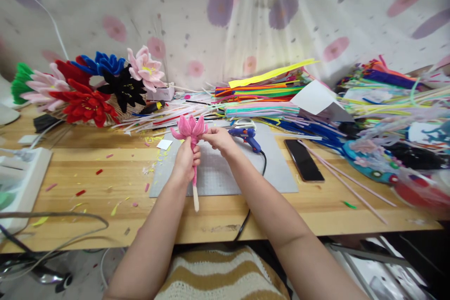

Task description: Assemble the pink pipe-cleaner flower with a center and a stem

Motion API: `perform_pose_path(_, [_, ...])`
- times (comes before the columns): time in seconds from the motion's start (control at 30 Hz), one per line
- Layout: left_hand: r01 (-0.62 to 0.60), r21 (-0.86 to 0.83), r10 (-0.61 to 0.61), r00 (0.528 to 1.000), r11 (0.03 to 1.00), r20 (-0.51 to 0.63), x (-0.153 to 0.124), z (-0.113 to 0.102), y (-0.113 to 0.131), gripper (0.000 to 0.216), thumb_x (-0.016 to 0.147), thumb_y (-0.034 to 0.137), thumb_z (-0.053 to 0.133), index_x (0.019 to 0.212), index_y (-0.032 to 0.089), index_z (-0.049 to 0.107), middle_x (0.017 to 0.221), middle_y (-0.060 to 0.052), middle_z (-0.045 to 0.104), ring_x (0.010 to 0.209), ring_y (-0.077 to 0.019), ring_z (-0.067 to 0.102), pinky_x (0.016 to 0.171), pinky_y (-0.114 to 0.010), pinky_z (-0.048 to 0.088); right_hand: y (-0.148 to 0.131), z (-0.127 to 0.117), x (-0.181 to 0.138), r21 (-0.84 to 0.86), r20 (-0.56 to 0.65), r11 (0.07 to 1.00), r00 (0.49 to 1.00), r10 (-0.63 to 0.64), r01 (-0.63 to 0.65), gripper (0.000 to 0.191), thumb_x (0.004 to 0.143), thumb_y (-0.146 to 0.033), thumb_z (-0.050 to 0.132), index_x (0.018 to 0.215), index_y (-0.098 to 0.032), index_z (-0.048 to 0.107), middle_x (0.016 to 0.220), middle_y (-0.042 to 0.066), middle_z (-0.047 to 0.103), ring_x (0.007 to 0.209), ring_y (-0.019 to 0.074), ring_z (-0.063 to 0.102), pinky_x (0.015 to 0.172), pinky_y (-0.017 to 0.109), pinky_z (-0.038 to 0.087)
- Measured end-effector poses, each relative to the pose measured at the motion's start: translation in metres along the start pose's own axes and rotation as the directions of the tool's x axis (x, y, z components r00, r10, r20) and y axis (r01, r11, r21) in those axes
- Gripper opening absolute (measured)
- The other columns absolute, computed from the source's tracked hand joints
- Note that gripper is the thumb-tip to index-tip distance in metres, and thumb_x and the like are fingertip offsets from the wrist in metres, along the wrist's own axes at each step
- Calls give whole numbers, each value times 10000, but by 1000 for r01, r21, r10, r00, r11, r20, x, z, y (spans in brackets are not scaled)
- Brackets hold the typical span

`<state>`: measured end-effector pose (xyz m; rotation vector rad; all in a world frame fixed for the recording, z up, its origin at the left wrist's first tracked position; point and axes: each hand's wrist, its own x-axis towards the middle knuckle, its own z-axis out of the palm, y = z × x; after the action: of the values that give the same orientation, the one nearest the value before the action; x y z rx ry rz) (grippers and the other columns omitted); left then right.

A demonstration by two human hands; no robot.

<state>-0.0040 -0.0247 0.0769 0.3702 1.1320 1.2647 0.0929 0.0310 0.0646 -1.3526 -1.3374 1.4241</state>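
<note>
My left hand (186, 159) is wrapped round the stem of a pink pipe-cleaner flower (190, 127), holding it upright over the grey cutting mat (225, 173). The stem's pale wooden end (196, 198) sticks out below my fist. My right hand (218, 139) pinches a pink petal on the flower's right side. A blue glue gun (246, 137) lies on the mat just right of that hand, its black cord (258, 183) running off the table's front edge.
A black phone (304, 160) lies right of the mat. Finished red, blue, black and pink flowers (87, 86) are heaped at the back left. Piles of coloured pipe cleaners (267, 98) fill the back and right. Scraps dot the wooden table (105, 197); a white box (21, 183) sits far left.
</note>
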Motion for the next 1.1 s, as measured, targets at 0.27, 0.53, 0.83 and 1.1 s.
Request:
perform_pose_path(0.27, [38,-30,-37,999,999,30,-3,-2,2,259,877,341,355,694,167,412,478,89,279,310,-11,162,305,-110,66,-5,-1,-2,-8,-6,1000,1000,-7,7,237,539,-240,667,493,-181,442,366,-103,352,348,25,270,351,193,186])
perform_pose_path(0.53, [160,-194,-121,973,968,196,-3,-9,7,249,905,279,354,697,159,420,491,76,282,330,-21,207,291,-98,102,-5,-2,0,-43,-35,998,999,-40,39,220,530,-244,661,517,-180,451,414,-87,416,370,29,296,357,192,199])
perform_pose_path(0.83, [324,-347,-184,907,880,380,-1,-17,7,310,925,300,299,679,152,417,495,58,284,369,-41,285,302,-110,192,-6,-5,0,-10,-36,1000,999,1,-2,202,515,-213,650,510,-179,451,410,-93,406,365,30,300,351,193,224])
perform_pose_path(1.1, [331,-420,-214,929,845,301,1,-10,1,302,919,310,354,671,150,416,454,81,261,336,-24,266,293,-99,192,-2,-4,1,-35,-68,999,998,-15,12,203,488,-221,662,525,-179,466,428,-86,429,375,39,324,357,200,221])
